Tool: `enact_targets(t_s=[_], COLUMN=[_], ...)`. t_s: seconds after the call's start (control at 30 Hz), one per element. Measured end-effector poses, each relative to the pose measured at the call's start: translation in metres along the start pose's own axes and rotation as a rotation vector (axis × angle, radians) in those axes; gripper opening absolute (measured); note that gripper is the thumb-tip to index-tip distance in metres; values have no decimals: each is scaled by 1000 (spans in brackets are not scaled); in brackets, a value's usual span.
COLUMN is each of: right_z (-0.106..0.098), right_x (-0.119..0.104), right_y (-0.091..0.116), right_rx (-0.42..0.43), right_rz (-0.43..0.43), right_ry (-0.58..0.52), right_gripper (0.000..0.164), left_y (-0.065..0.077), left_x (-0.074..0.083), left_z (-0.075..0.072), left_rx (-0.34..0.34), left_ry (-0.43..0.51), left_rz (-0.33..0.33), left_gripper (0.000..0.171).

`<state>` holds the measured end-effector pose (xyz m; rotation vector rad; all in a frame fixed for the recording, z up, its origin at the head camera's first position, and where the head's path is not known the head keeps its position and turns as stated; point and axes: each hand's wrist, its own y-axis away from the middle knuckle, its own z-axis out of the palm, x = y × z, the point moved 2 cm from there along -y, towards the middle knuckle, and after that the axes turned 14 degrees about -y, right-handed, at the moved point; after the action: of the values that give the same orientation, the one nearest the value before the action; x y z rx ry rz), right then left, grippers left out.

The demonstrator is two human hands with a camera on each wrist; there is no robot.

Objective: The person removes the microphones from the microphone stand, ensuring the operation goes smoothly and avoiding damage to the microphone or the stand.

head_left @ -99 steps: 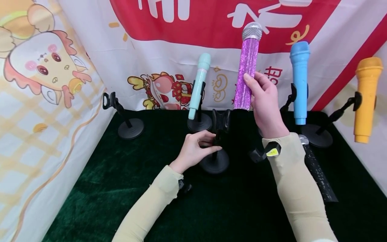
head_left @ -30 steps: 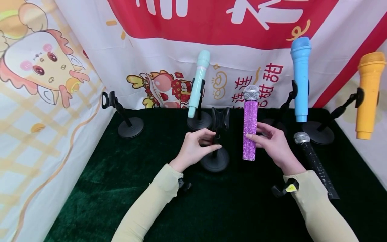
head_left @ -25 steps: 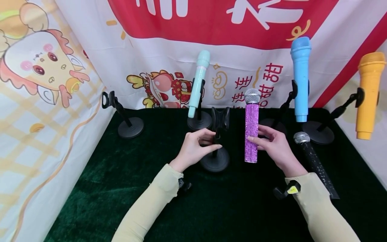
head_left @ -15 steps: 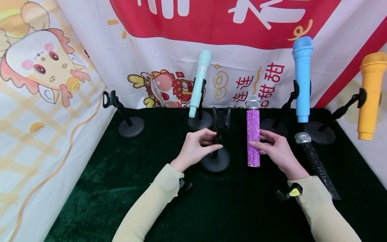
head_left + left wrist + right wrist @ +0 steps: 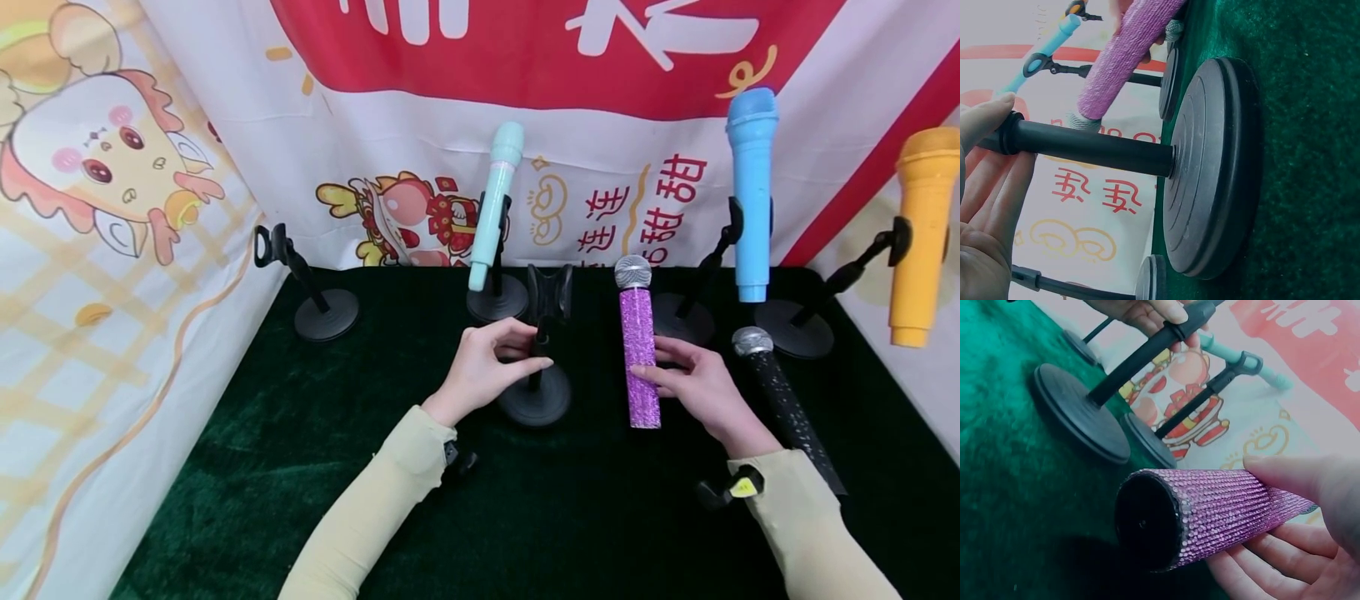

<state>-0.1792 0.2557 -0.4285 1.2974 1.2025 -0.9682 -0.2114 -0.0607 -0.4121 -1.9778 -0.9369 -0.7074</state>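
In the head view my left hand (image 5: 487,367) pinches the neck of a black microphone stand (image 5: 538,398), whose round base is on the green cloth. The stand's cradle holds nothing. My right hand (image 5: 701,392) grips a purple glittery microphone (image 5: 640,358) by its lower handle, right of that stand, with the silver mesh head pointing up and away. The right wrist view shows the black end cap (image 5: 1147,522) of the microphone's handle, apart from the stand. In the left wrist view, thumb and fingers are around the stand's black collar (image 5: 1007,132).
Other stands carry a mint microphone (image 5: 495,208), a blue microphone (image 5: 752,196) and a yellow microphone (image 5: 922,237). A bare stand (image 5: 324,312) is at the left. A black glittery microphone (image 5: 787,408) lies beside my right forearm. A printed backdrop (image 5: 420,133) hangs behind.
My right hand has lowered the purple microphone from high before the backdrop, and has kept drifting down and slightly right. The left hand stays on the stand.
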Motion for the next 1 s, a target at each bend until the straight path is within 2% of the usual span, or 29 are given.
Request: enact_targets(t_s=[0.3, 0.47, 1.0], right_z=[-12, -21, -43], right_x=[12, 16, 25], right_y=[8, 12, 30], right_rx=[-14, 0, 25], right_rz=[12, 42, 52], right_ry=[27, 70, 110], right_gripper=[79, 81, 82], left_y=[-1, -1, 0], left_x=[0, 0, -2], left_z=[0, 0, 0], left_rx=[11, 8, 5], left_ry=[2, 2, 3], left_rz=[25, 23, 9], left_gripper=[25, 25, 26])
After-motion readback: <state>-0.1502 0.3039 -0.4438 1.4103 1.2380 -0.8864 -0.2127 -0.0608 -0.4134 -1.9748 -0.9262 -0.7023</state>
